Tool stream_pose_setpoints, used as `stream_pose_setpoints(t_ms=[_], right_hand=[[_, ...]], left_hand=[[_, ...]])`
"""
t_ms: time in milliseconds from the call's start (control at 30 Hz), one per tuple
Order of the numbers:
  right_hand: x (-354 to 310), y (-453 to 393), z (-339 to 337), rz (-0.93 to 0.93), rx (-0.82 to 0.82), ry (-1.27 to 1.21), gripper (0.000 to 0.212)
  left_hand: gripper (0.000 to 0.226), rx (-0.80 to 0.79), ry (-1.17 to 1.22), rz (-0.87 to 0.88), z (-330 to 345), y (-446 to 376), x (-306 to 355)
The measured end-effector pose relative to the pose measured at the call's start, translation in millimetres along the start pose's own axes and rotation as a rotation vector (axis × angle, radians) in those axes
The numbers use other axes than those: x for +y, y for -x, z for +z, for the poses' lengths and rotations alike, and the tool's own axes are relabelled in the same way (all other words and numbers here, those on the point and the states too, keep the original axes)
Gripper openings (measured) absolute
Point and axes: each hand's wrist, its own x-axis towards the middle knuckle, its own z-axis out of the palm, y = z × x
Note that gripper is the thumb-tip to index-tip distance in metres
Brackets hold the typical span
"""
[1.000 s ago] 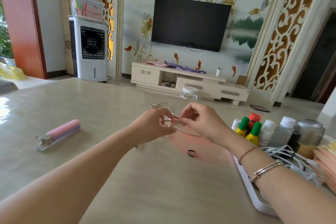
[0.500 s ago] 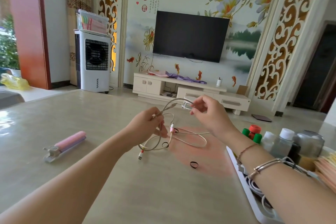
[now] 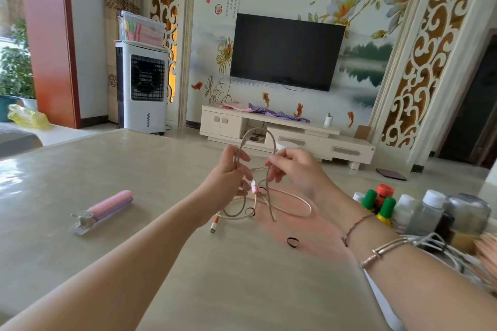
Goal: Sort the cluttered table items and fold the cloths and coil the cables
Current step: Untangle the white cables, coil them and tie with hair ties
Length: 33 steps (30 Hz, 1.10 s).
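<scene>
A beige braided charging cable [image 3: 271, 205] hangs in loops between my hands above the middle of the table [image 3: 107, 169]. My left hand [image 3: 228, 174] grips one side of an upright loop, with a pink-ended plug by its fingers. My right hand [image 3: 291, 166] pinches the loop's other side a little to the right. The cable's lower loops and its red-and-white plug [image 3: 214, 226] lie on the table below my hands. Small black hair ties sit near the cable, one [image 3: 293, 242] apart in front of it.
A pink and lilac folding stick with a metal clip [image 3: 103, 211] lies at the left. At the right, a white tray [image 3: 382, 301] holds a tangle of white cables [image 3: 441, 247], with several bottles and jars [image 3: 419, 212] behind it.
Both hands have lifted the cable off the table and drawn a loop upward. The hands have come closer together, and the view has tilted up.
</scene>
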Motion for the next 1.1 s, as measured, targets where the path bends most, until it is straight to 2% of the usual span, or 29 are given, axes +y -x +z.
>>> stream_pose_setpoints(t_ms=[133,233,400,500,567,733,833,933,1000,1100], right_hand=[[-12,1,3,0.024,-0.037,-0.05,0.019],[-11,0,3,0.039,-0.026,-0.076,0.018],[-6,0,6,0.058,-0.003,-0.111,0.005],[3,-2,6,0.065,0.114,-0.137,0.008],[11,-1,7,0.099,0.1,-0.064,0.012],[37,2,35,0.255,-0.262,0.07,0.025],[50,-2,47,0.296,-0.268,-0.013,0.057],[54,-1,45,0.392,-0.244,-0.193,0.064],[52,0,42,0.447,-0.221,-0.336,0.055],[48,1,36,0.493,-0.172,-0.54,0.023]], left_hand=[[0.024,-0.123,-0.059,0.017,9,6,0],[0.028,-0.141,-0.124,0.04,10,7,-2],[0.012,-0.05,-0.157,0.089,10,4,-7],[0.007,-0.002,-0.145,0.05,8,2,-7],[0.01,0.051,-0.061,0.016,4,0,-4],[0.008,0.05,0.368,-0.098,-4,2,9],[0.005,0.031,0.467,-0.117,-6,4,14],[0.006,0.042,0.526,-0.132,-10,3,15],[0.008,0.029,0.582,-0.151,-14,1,16],[0.012,-0.011,0.605,-0.195,-19,0,16]])
